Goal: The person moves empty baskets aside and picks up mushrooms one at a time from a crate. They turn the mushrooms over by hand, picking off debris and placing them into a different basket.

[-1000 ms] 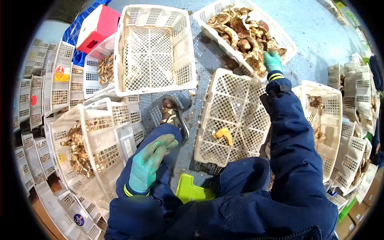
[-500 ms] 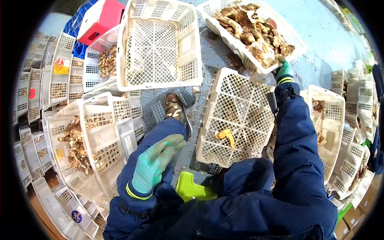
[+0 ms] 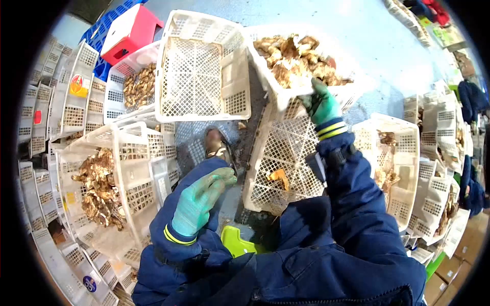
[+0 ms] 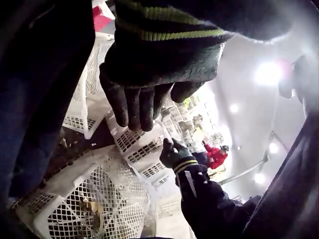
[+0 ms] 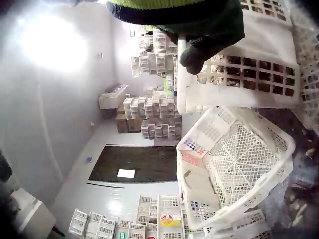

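Observation:
The gloved right hand (image 3: 322, 104) grips the near rim of a white crate (image 3: 278, 95) heaped with brown mushrooms (image 3: 293, 64). In the right wrist view, the thumb of the right hand (image 5: 212, 42) lies over that crate's rim (image 5: 189, 97). The crate's near end is tilted up above an upturned white crate (image 3: 252, 191), on which a yellow-orange piece (image 3: 278, 178) lies. The gloved left hand (image 3: 198, 204) hangs over the left knee, holding nothing, its fingers extended together; the left wrist view shows the left hand (image 4: 149, 94) the same way.
A crate with a bare lattice bottom (image 3: 193, 76) stands front left, beside a red and white box (image 3: 130, 35). Crates holding mushrooms stand at left (image 3: 102, 188) and right (image 3: 403, 168). A green stool (image 3: 237, 242) shows between the legs. Stacked crates line both sides.
The right hand has moved from the mushroom crate's right corner to its near rim and gripped it. That crate has shifted left and nearer, its near end raised. The left hand has barely moved.

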Demonstrator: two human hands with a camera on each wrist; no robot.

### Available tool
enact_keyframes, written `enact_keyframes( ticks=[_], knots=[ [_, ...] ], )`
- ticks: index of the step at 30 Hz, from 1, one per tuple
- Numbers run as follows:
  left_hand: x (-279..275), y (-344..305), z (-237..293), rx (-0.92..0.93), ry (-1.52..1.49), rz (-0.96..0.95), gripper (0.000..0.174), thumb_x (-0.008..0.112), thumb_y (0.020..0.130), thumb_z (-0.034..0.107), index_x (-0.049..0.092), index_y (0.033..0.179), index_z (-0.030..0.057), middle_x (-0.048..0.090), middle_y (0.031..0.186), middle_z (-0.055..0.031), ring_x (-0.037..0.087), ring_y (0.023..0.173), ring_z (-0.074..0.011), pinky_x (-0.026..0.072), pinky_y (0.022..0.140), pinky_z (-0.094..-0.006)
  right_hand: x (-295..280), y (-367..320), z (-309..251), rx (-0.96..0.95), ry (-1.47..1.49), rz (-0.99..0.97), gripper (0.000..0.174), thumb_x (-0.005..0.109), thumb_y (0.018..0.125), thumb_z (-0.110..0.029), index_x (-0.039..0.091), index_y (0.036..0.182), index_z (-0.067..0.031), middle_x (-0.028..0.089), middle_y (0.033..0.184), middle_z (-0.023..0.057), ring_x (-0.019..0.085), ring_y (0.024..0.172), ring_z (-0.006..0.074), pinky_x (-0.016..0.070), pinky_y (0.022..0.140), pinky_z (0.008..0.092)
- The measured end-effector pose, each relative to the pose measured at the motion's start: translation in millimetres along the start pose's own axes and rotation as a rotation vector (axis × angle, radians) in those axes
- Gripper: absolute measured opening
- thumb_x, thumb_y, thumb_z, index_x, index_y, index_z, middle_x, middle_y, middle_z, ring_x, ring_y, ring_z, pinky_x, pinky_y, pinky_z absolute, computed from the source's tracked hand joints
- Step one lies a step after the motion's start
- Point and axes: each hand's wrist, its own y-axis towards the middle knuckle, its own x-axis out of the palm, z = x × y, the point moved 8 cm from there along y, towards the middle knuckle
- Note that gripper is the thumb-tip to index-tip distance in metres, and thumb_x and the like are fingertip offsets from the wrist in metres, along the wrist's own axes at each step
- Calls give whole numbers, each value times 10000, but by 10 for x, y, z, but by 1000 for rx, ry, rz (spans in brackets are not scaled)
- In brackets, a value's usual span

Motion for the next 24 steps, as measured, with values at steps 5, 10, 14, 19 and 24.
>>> enact_keyframes(
  ticks=[5,10,14,19,24],
  knots=[
    [-26,-28,-78,196,38,-35,334,471,1002,168,538,1246,-51,629,1178,-116,608,1100,-196,456,934,-275,-46,-712,209,-25,97,123,359,583,913,-172,526,1229,-11,637,898,130,640,619,264,501,496,307],
    [-60,-60,-296,23,-257,5,319,517,990,170,562,1236,-28,632,1172,-96,626,1071,-200,475,909,-287,-18,-1258,228,-32,86,128,272,581,920,-180,588,1152,-39,655,813,118,636,604,239,489,481,298],
    [-116,-102,-353,87,-234,-9,317,520,991,227,587,1219,17,662,1114,-106,631,1052,-196,472,854,-266,-255,-1867,511,27,88,192,223,607,903,-162,601,1098,-53,646,833,109,638,615,248,527,515,315],
    [-68,-132,-376,104,-215,3,388,517,978,339,582,1250,70,652,1156,-89,613,1049,-191,438,900,-314,-516,-2629,1161,123,100,208,180,606,914,-179,597,1002,-22,635,818,126,605,589,236,524,499,309],
    [33,-49,-530,175,-264,21,426,512,979,338,546,1287,45,647,1169,-121,612,1054,-215,436,917,-339,-594,-3448,1783,330,55,270,228,623,909,-268,602,990,-56,644,834,98,612,609,226,547,527,338]
  ],
)
